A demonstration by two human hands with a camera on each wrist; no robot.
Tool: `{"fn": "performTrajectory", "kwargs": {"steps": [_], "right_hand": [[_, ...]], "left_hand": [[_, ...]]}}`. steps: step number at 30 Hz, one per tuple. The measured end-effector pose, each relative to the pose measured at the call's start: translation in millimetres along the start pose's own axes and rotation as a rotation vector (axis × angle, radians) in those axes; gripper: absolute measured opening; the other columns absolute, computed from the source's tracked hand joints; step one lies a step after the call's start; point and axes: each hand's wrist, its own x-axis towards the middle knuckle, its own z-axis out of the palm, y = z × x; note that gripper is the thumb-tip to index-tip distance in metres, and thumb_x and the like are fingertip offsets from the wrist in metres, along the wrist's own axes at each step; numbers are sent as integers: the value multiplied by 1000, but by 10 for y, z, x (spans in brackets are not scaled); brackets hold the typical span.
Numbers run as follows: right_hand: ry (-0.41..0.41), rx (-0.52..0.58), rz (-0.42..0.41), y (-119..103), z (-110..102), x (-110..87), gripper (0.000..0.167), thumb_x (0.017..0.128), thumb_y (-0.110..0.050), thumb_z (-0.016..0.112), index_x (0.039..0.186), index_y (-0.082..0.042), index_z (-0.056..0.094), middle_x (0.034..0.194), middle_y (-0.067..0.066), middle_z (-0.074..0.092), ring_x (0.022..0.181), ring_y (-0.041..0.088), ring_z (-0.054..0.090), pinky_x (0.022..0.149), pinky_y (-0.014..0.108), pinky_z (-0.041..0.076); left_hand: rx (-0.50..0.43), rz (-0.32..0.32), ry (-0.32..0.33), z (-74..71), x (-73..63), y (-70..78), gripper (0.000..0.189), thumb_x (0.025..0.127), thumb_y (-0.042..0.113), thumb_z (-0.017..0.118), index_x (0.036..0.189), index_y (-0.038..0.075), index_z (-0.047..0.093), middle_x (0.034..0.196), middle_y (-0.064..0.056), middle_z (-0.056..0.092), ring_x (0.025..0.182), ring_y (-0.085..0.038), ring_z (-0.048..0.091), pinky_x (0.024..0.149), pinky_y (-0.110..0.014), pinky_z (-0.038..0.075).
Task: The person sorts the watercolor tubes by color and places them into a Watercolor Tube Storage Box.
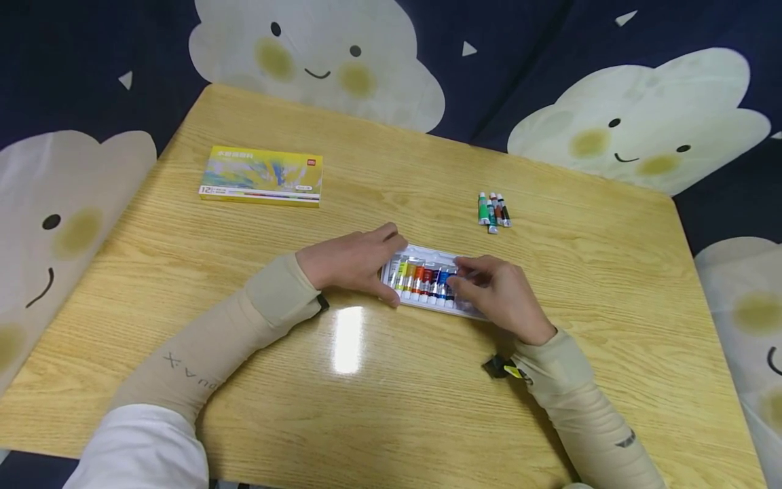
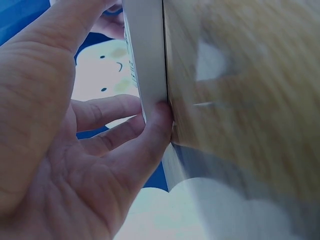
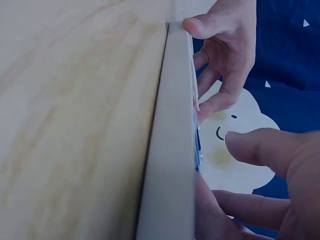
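A white plastic tray [image 1: 427, 254] lies on the table with a row of small paint tubes [image 1: 427, 278] in it, running from yellow through red to blue. My left hand [image 1: 354, 261] grips its left end, the thumb on the near side and the fingers toward the far side. In the left wrist view the thumb presses the tray's side wall [image 2: 147, 60]. Over the right end is my right hand [image 1: 504, 292], its fingers down by the blue tubes. The right wrist view shows its thumb apart from the fingers; the fingertips are partly hidden behind the tray's edge [image 3: 170, 130].
Several loose paint tubes [image 1: 493, 212], green, teal, brown and black, lie together beyond the tray to the right. A yellow paint box [image 1: 261, 178] lies at the back left. The wooden table [image 1: 391, 401] ends against a dark cloth with clouds.
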Motion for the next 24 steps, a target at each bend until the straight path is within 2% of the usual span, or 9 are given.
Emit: {"fn": "performTrajectory", "kwargs": {"steps": [5,12,18,24], "right_hand": [[20,-2,-3,16,-69,2,45,97,-35,71,133,-7,70,116,11,76,95,24,73,71,23,53],[63,17,-12,21,-192,40,43,98,-32,70,131,-5,70,112,13,77,91,28,75,65,21,52],[95,8,26,12,-298,102,40,98,-36,69,127,-9,74,104,12,80,84,22,75,65,20,51],[105,45,30,5,-354,174,36,98,-33,70,125,-9,74,108,12,79,81,20,74,65,19,53]], "left_hand": [[2,3,0,-5,-5,4,95,80,59,82,147,3,47,134,-11,50,103,-21,58,97,-37,55],[3,2,-10,-5,-6,-4,93,81,59,82,146,3,47,134,-11,50,103,-21,58,97,-37,55],[-2,1,-10,-8,-4,-7,91,81,59,82,145,3,48,133,-10,50,100,-21,58,95,-36,55],[-6,1,-13,-11,-5,-4,91,81,58,82,145,3,48,133,-10,49,100,-21,58,95,-36,55]]}}
